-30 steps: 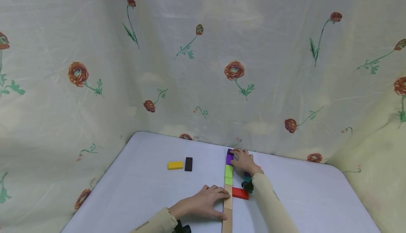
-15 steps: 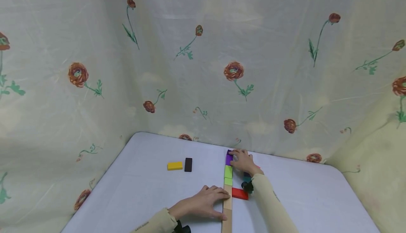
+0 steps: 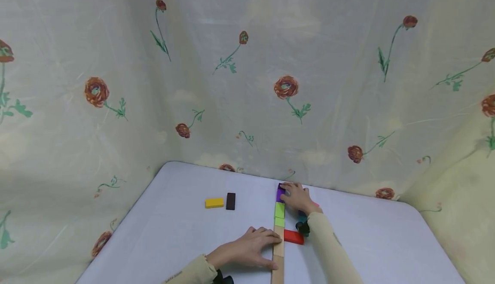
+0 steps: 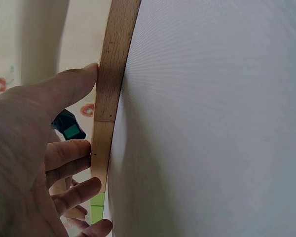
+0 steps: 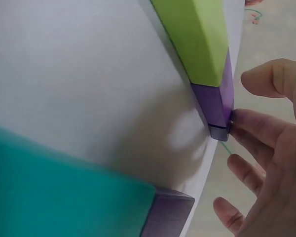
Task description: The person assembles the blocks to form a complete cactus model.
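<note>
A straight row of blocks runs away across the white table. Nearest are plain wooden blocks (image 3: 278, 263), then light green blocks (image 3: 279, 210), a purple block (image 3: 280, 195) and a darker block (image 5: 220, 133) at the far end. My left hand (image 3: 251, 248) rests its thumb and fingertips on the wooden blocks, its fingers spread. At the far end, my right hand (image 3: 298, 199) touches the top of the row with its fingertips, near the purple and darker blocks. In the right wrist view its thumb is off the row.
A red block (image 3: 294, 236) lies against the row's right side. Beyond it, a teal block (image 5: 64, 192) and a dark purple one (image 5: 166, 213) are partly hidden under the right arm. Left of the row lie yellow (image 3: 214, 203) and black (image 3: 230, 201) blocks. A flowered curtain (image 3: 239, 103) stands behind.
</note>
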Demonstrator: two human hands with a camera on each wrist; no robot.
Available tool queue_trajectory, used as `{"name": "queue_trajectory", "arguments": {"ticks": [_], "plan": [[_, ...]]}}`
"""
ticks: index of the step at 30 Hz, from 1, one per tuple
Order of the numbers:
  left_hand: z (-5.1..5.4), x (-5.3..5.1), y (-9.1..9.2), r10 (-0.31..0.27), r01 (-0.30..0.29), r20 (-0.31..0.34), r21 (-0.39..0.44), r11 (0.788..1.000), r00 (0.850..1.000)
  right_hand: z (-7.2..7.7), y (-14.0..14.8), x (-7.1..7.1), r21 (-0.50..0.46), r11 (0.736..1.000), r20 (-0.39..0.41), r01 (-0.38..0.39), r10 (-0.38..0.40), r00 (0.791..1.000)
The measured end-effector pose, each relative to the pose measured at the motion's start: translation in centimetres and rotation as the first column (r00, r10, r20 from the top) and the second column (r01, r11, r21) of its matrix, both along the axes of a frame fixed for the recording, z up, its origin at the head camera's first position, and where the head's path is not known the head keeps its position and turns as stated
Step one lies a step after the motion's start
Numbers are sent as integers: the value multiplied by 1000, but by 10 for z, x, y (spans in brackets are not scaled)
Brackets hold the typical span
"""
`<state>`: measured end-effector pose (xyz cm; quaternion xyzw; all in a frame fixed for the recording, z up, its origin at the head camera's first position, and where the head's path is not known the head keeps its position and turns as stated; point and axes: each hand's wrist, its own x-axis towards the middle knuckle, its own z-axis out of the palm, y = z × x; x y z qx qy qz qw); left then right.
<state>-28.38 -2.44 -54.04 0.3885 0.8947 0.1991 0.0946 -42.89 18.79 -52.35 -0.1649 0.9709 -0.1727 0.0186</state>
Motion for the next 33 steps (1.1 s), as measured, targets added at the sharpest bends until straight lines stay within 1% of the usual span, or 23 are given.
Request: {"name": "queue_trajectory", "arguments": {"ticks": [3,7,11,15,17,19,24,29,33], "plan": [[-1,-1,1,-3,3,-13,3,1000,1000,2,1,0,16,1000,11,-7,7,1000],[-1,-1,1,-3,3,-18,2,1000,1000,4,0,2,12,1000,27,-18,18,999],[0,-2,2,-3,3,-19,1,1000,1000,6,-1,2,15,1000,30,-11,11,999],[2,-1,3,-3,3,-17,2,1000,1000,4,-1,1,19,1000,44,1,-2,999],[1,-1,3,-4,4,-10,1,1000,1000,3,1,1,4,1000,48,4,-4,999],[1,-2,3,-5,5,-2,0,1000,1000,1,3,2,-23,1000,54,9,-7,999],[0,-2,3,-3,3,2,2,1000,1000,-4,8,2,-110,993,34,44,-40,999],[0,-1,3,5,-5,1,-5,1000,1000,-3,14,3,-226,971,21,77,-74,997],[0,-1,4,14,-14,5,-9,1000,1000,5,19,6,-302,948,18,101,-101,995]]}}
